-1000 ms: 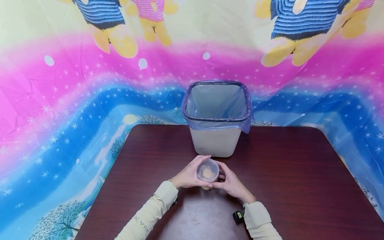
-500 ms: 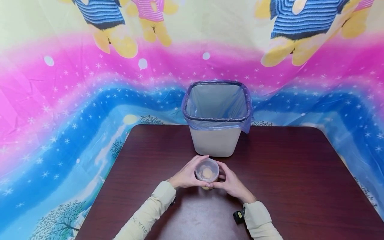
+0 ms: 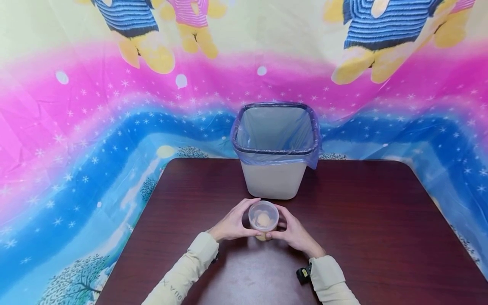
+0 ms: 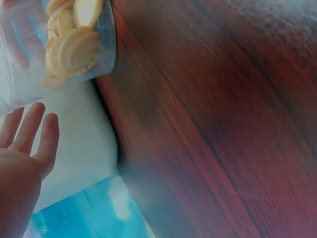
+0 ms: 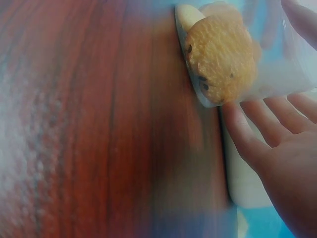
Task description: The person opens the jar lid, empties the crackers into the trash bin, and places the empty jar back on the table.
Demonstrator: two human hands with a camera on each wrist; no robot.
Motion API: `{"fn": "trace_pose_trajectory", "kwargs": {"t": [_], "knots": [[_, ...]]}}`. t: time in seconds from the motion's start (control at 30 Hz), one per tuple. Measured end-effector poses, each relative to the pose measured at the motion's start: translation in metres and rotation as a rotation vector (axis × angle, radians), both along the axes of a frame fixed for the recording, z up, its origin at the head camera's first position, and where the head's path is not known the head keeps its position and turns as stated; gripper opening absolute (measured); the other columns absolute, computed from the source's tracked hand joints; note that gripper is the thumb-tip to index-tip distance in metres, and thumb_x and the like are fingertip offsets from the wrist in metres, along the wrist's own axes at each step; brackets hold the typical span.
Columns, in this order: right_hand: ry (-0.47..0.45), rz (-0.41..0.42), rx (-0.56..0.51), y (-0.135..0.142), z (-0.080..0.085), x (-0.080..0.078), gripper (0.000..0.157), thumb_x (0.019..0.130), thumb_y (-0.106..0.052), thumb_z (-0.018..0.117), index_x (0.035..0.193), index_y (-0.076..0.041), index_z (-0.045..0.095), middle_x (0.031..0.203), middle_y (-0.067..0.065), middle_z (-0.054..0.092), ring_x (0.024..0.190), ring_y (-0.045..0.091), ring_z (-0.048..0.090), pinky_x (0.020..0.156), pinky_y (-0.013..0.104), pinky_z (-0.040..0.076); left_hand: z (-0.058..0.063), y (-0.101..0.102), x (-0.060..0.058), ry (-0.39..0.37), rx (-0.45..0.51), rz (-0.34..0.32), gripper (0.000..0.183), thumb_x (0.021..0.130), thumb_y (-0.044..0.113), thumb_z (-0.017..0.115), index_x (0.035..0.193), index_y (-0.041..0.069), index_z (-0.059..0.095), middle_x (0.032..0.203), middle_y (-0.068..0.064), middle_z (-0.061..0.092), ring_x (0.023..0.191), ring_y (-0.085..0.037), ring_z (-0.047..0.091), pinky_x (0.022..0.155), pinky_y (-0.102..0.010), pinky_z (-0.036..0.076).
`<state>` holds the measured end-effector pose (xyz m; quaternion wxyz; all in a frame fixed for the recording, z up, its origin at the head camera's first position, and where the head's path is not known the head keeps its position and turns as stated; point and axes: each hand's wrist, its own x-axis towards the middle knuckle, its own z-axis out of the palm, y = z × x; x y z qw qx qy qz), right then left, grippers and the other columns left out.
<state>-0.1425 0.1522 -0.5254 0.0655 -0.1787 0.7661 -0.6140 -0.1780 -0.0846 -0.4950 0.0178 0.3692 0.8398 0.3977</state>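
A clear plastic jar of cookies (image 3: 263, 217) stands on the table between my two hands. Through its wall show pale swirled cookies (image 4: 74, 52) in the left wrist view and a golden cookie with dark specks (image 5: 220, 57) in the right wrist view. Round the jar's left side curve the thumb and forefinger of my left hand (image 3: 234, 222), with a gap at the palm. My right hand (image 3: 295, 231) holds the opposite side, thumb in front and fingers behind. Whether a lid is on the jar, I cannot tell.
Behind the jar stands a pale waste bin (image 3: 272, 180) lined with a bluish plastic bag (image 3: 313, 156). The dark wooden table (image 3: 366, 228) reaches out to both sides. A printed cloth (image 3: 95, 140) hangs behind it.
My left hand has slid slightly left, and its thumb and forefinger reach less far round the jar. My right hand and the bin look unmoved.
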Motion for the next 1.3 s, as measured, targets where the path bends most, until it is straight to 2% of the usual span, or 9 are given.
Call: {"fn": "trace_pose_trajectory", "kwargs": {"t": [0.17, 0.4, 0.53, 0.63, 0.77, 0.93, 1.3], "knots": [[-0.008, -0.004, 0.010, 0.000, 0.001, 0.000, 0.088, 0.070, -0.018, 0.086, 0.144, -0.014, 0.038, 0.141, 0.017, 0.047, 0.124, 0.035, 0.053, 0.097, 0.037, 0.049, -0.001, -0.005, 0.001, 0.003, 0.015, 0.001, 0.089, 0.070, 0.028, 0.087, 0.145, 0.019, 0.039, 0.134, -0.005, 0.054, 0.124, -0.017, 0.052, 0.106, -0.039, 0.042], [-0.016, -0.006, 0.016, 0.000, 0.001, 0.001, 0.088, 0.070, -0.018, 0.086, 0.144, -0.013, 0.037, 0.141, 0.017, 0.047, 0.123, 0.035, 0.053, 0.098, 0.038, 0.049, 0.001, -0.012, 0.003, -0.013, 0.017, 0.019, 0.082, 0.073, 0.025, 0.085, 0.143, 0.019, 0.043, 0.132, -0.006, 0.057, 0.124, -0.016, 0.053, 0.107, -0.040, 0.042], [-0.006, -0.004, 0.009, 0.000, 0.000, 0.001, 0.088, 0.071, -0.017, 0.086, 0.144, -0.012, 0.037, 0.141, 0.019, 0.047, 0.122, 0.036, 0.054, 0.097, 0.038, 0.050, 0.000, -0.015, 0.003, -0.018, 0.061, 0.011, 0.078, 0.073, 0.020, 0.085, 0.141, 0.014, 0.046, 0.132, -0.007, 0.057, 0.123, -0.025, 0.054, 0.104, -0.046, 0.044], [-0.010, -0.003, 0.002, 0.000, -0.001, 0.001, 0.088, 0.070, -0.016, 0.086, 0.144, -0.011, 0.037, 0.140, 0.019, 0.047, 0.120, 0.037, 0.056, 0.096, 0.037, 0.051, -0.001, -0.017, 0.002, -0.023, 0.074, 0.013, 0.075, 0.073, 0.018, 0.085, 0.139, 0.009, 0.049, 0.133, -0.006, 0.057, 0.122, -0.025, 0.055, 0.099, -0.047, 0.047], [-0.013, -0.005, -0.006, 0.000, -0.001, 0.001, 0.088, 0.070, -0.014, 0.086, 0.143, -0.010, 0.038, 0.139, 0.020, 0.047, 0.120, 0.038, 0.056, 0.096, 0.038, 0.051, 0.000, -0.019, 0.002, -0.034, 0.093, 0.028, 0.072, 0.073, 0.015, 0.085, 0.137, 0.010, 0.052, 0.129, -0.003, 0.060, 0.116, -0.020, 0.059, 0.092, -0.046, 0.052], [-0.013, -0.006, -0.013, -0.001, -0.002, 0.001, 0.087, 0.070, -0.014, 0.086, 0.143, -0.009, 0.039, 0.140, 0.022, 0.047, 0.121, 0.039, 0.055, 0.096, 0.039, 0.051, 0.001, -0.019, 0.001, -0.042, 0.152, 0.020, 0.070, 0.073, 0.013, 0.084, 0.135, 0.013, 0.053, 0.116, -0.008, 0.065, 0.105, -0.024, 0.065, 0.086, -0.052, 0.053], [0.014, 0.006, -0.016, -0.001, 0.002, 0.002, 0.088, 0.071, -0.008, 0.084, 0.144, -0.003, 0.035, 0.139, 0.026, 0.046, 0.121, 0.043, 0.054, 0.095, 0.044, 0.051, 0.000, -0.019, -0.001, -0.013, 0.151, 0.033, 0.068, 0.072, 0.017, 0.085, 0.133, 0.013, 0.055, 0.110, -0.006, 0.067, 0.102, -0.028, 0.066, 0.084, -0.047, 0.054]]}}
